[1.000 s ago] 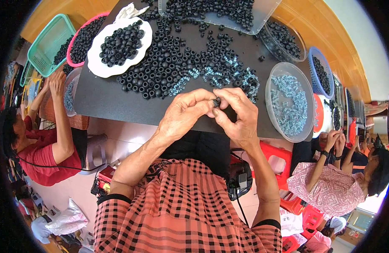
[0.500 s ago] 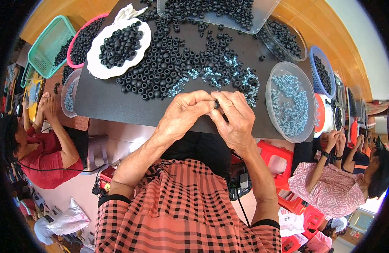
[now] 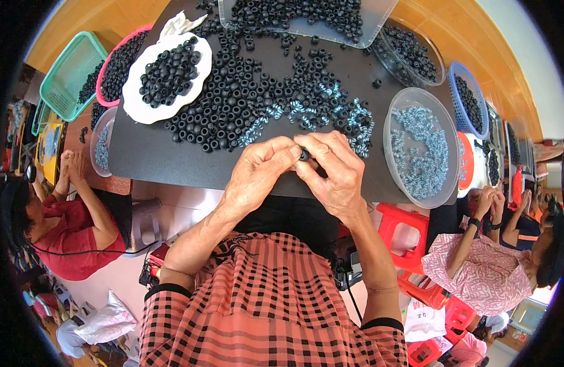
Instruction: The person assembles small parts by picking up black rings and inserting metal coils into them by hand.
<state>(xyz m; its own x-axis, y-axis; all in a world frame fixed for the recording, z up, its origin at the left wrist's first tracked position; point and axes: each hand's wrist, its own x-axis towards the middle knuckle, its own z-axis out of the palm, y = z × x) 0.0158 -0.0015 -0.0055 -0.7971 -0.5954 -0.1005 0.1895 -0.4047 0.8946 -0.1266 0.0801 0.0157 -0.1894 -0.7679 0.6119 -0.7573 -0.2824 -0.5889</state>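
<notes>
Since the earlier frame both hands have drifted slightly left across the view, and the black bead they work on now shows its round open end more plainly. It sits between the hands just over the near edge of the table — at the tips of the left hand, whose thumb and forefinger pinch it. The right hand curls in from the right, its fingers close about the bead; whether they grip it too, I cannot tell. The bead is squat, with no clear long axis; its opening faces roughly up. Loose black beads spread beyond the hands, far and left. Of the blue coils, those at the far right lie nearer the right hand — just beyond its knuckles.
</notes>
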